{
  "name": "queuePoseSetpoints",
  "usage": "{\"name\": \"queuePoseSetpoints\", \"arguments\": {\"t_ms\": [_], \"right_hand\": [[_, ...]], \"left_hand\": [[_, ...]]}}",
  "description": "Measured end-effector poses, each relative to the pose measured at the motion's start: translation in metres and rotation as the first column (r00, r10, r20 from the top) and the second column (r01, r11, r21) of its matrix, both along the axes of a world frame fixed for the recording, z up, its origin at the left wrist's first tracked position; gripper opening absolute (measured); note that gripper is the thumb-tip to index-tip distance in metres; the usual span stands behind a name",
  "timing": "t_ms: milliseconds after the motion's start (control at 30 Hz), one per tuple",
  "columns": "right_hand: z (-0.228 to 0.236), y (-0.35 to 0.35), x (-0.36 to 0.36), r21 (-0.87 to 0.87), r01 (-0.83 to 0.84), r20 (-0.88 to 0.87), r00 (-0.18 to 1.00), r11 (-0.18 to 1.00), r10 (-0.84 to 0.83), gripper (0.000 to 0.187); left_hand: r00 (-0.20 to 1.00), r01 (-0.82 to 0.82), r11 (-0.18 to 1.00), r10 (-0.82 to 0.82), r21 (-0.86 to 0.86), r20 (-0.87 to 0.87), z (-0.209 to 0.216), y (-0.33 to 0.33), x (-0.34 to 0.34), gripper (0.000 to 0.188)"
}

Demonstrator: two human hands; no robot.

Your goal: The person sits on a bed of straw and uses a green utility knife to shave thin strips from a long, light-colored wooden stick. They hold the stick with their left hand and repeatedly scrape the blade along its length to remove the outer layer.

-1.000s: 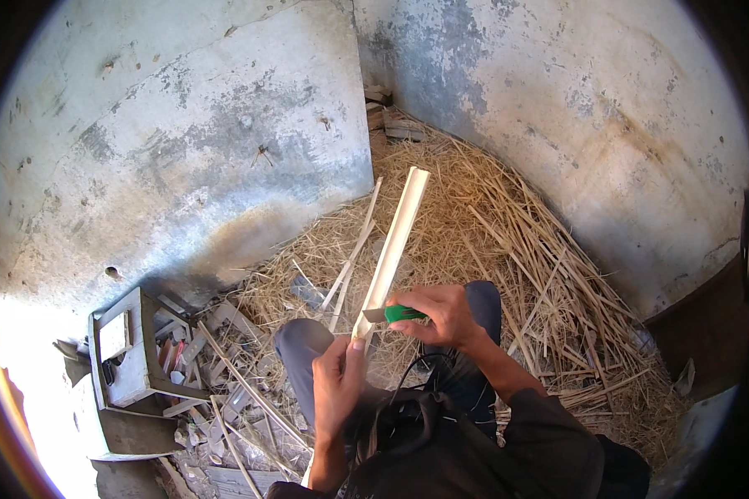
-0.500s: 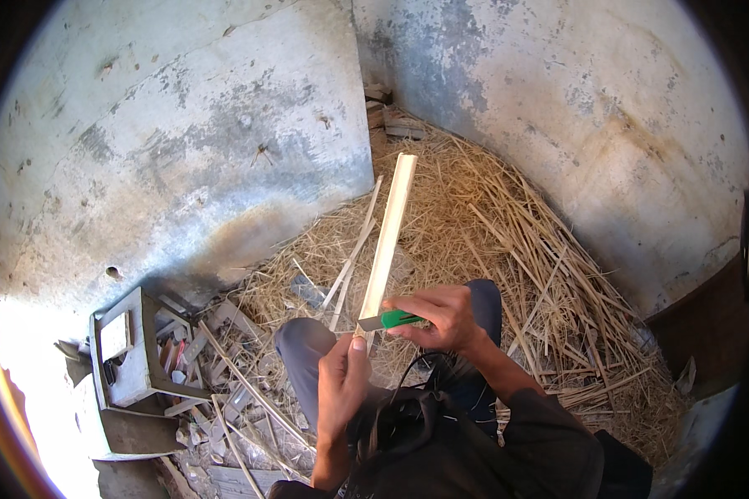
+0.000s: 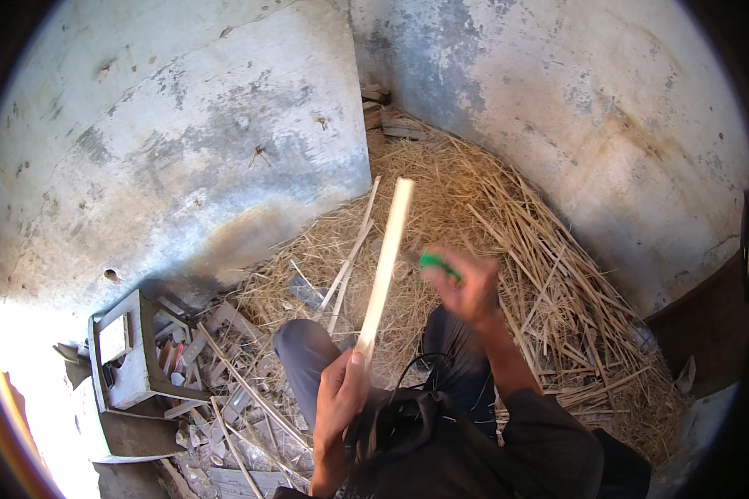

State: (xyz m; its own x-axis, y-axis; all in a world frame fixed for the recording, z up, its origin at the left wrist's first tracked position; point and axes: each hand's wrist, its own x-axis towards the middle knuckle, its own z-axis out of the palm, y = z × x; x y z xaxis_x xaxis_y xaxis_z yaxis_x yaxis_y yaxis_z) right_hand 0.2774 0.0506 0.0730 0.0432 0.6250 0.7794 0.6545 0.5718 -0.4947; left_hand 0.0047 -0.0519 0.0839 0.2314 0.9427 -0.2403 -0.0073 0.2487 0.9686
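Note:
My left hand (image 3: 341, 387) is closed round the lower end of a pale split-bamboo strip (image 3: 385, 258), which slants up and away from me between my knees. To the right of the strip, clear of it, my right hand (image 3: 473, 287) grips a green-handled knife (image 3: 439, 265). That hand and the knife are smeared by motion, and the blade hardly shows.
Bamboo shavings and thin sticks (image 3: 549, 291) are heaped ahead and to the right. Some loose strips (image 3: 354, 254) lie beyond my left knee. At left, a worn box-like frame (image 3: 141, 353) stands among rubble. Stained walls (image 3: 225, 108) close in the corner.
My right hand has lifted the knife off the strip's lower end and swung it forward and right. The strip's far end has come slightly nearer, and the strip has turned, showing a narrower side.

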Motion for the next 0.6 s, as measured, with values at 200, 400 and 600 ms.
{"name": "queuePoseSetpoints", "arguments": {"t_ms": [200, 400, 600], "right_hand": [[0.004, 0.021, 0.046, -0.099, 0.087, -0.086, 0.992, 0.991, -0.096, 0.039], [-0.015, -0.012, -0.004, -0.118, -0.209, -0.191, 0.964, 0.971, 0.184, 0.034], [-0.005, -0.027, -0.037, -0.039, -0.364, 0.138, 0.92, 0.93, 0.366, 0.036]], "left_hand": [[0.993, 0.077, 0.995, -0.071, 0.062, -0.091, -0.013, -0.012, -0.004, 0.036], [0.993, -0.052, 0.994, 0.061, 0.094, -0.098, -0.006, 0.008, 0.0, 0.047], [0.976, -0.07, 0.962, 0.121, 0.264, -0.179, -0.015, 0.017, 0.003, 0.045]]}}
